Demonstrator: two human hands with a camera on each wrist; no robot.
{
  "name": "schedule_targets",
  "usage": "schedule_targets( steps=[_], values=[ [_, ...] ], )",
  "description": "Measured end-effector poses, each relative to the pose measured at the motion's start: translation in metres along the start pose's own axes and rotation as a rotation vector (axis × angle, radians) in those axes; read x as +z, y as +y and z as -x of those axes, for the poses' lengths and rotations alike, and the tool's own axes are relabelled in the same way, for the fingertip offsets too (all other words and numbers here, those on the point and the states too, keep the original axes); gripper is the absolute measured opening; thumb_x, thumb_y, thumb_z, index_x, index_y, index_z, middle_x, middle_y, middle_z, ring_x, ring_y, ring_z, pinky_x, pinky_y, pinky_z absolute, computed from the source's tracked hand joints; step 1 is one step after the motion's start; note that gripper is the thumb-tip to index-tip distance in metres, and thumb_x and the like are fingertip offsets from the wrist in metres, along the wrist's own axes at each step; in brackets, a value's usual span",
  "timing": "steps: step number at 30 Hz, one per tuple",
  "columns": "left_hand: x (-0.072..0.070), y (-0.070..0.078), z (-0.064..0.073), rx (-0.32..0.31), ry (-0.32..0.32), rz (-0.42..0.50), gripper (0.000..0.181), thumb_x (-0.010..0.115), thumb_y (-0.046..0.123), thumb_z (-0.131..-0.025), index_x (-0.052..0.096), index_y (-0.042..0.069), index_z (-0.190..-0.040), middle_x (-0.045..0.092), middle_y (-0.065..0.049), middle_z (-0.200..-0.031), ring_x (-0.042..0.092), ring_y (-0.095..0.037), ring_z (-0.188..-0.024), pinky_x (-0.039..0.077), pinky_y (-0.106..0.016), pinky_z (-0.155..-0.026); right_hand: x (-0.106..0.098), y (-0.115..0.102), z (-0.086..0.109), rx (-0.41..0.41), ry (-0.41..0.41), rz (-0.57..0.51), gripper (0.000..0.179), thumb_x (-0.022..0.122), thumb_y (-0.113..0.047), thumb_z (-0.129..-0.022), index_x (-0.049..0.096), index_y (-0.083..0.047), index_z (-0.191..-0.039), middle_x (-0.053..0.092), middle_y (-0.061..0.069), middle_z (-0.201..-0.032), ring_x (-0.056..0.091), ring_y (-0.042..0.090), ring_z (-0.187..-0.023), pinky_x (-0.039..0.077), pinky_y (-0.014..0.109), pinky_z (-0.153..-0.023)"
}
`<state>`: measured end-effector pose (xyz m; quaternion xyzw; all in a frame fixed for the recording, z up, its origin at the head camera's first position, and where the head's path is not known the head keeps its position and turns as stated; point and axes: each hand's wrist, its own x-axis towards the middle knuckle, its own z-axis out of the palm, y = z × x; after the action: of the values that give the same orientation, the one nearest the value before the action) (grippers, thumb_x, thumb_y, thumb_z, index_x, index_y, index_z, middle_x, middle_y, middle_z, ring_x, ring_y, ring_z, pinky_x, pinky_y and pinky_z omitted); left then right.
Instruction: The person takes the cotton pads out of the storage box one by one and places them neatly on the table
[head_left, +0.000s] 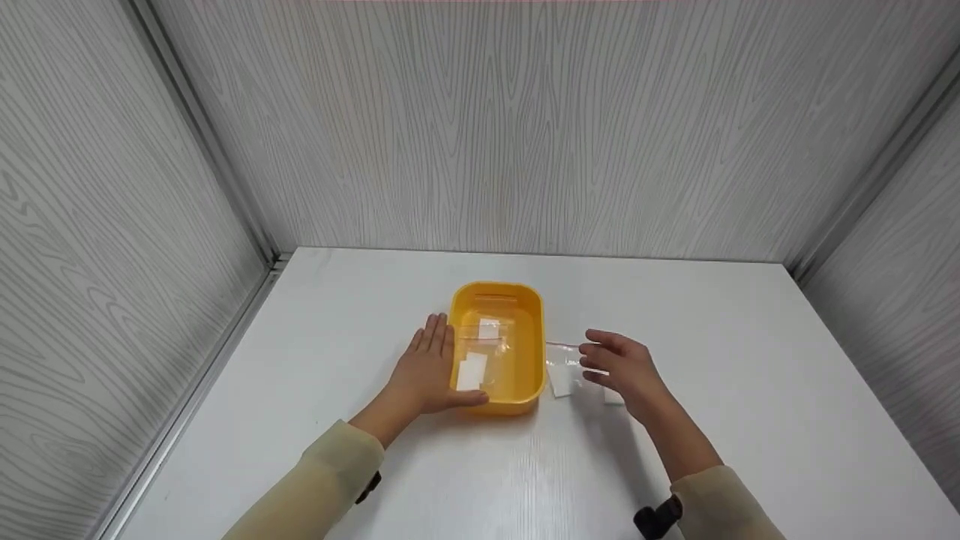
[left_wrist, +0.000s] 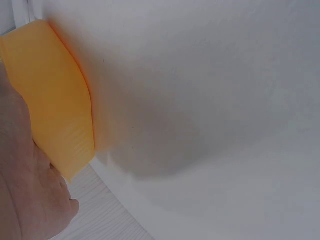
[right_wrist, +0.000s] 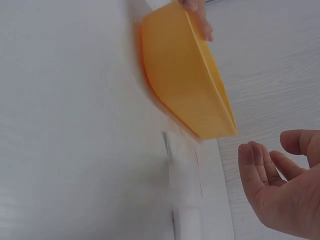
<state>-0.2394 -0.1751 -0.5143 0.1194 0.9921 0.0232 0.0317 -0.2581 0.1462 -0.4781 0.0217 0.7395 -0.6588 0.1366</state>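
Note:
A yellow plastic bin (head_left: 507,408) stands on the white table, holding clear zip bags with white paper pieces (head_left: 472,370) in them. My left hand (head_left: 424,375) lies along the bin's left side with straight fingers, its thumb reaching over the near rim. In the left wrist view, that hand (left_wrist: 31,175) touches the bin's wall (left_wrist: 55,95). To the right of the bin, my right hand (head_left: 621,369) hovers with nothing in it, fingers loosely bent. Beneath and beside it lie clear bags with white pieces (head_left: 559,379), partly hidden by the hand.
The white table (head_left: 360,300) is bounded by a grey wood-grain panel (head_left: 510,135) at the back. Similar panels stand on the left (head_left: 97,247) and right (head_left: 900,247). A dark band with a small device (head_left: 658,517) sits on the right wrist.

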Motion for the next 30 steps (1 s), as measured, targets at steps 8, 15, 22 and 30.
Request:
schedule_targets(
  steps=[8, 15, 22, 30],
  values=[
    [-0.001, 0.000, 0.001, -0.002, 0.011, 0.012, 0.136, 0.043, 0.095, -0.071, 0.008, -0.004, -0.158, -0.004, -0.021, -0.166, -0.004, -0.033, -0.154, 0.007, -0.046, -0.125, 0.025, -0.010, -0.003, -0.013, -0.066, -0.091, 0.042, 0.062, -0.014, -0.099, 0.053, -0.004, -0.139, 0.061, 0.017, -0.128, 0.061, 0.029, -0.112, 0.055, 0.037, -0.097],
    [-0.002, 0.001, 0.001, -0.002, 0.008, 0.005, 0.137, 0.040, 0.097, -0.070, 0.008, -0.004, -0.158, -0.004, -0.022, -0.166, -0.003, -0.033, -0.154, 0.007, -0.046, -0.125, 0.044, -0.014, -0.004, -0.017, -0.089, -0.109, 0.040, 0.062, -0.013, -0.099, 0.055, -0.005, -0.137, 0.063, 0.016, -0.124, 0.064, 0.027, -0.108, 0.055, 0.038, -0.095],
    [-0.002, 0.002, 0.001, -0.008, 0.006, 0.012, 0.135, 0.043, 0.094, -0.071, 0.008, -0.003, -0.158, -0.003, -0.021, -0.166, -0.002, -0.033, -0.154, 0.008, -0.046, -0.125, 0.056, -0.015, -0.005, -0.002, -0.115, -0.148, 0.037, 0.064, -0.013, -0.097, 0.058, -0.005, -0.133, 0.064, 0.015, -0.121, 0.065, 0.024, -0.103, 0.055, 0.039, -0.096],
    [-0.005, 0.003, 0.003, 0.009, 0.019, 0.006, 0.133, 0.044, 0.092, -0.073, 0.011, -0.005, -0.157, 0.000, -0.023, -0.166, -0.001, -0.035, -0.154, 0.010, -0.047, -0.125, 0.067, -0.014, -0.008, 0.020, -0.105, -0.172, 0.037, 0.066, -0.014, -0.096, 0.059, -0.006, -0.131, 0.064, 0.015, -0.121, 0.066, 0.025, -0.104, 0.056, 0.036, -0.093]
  ],
)
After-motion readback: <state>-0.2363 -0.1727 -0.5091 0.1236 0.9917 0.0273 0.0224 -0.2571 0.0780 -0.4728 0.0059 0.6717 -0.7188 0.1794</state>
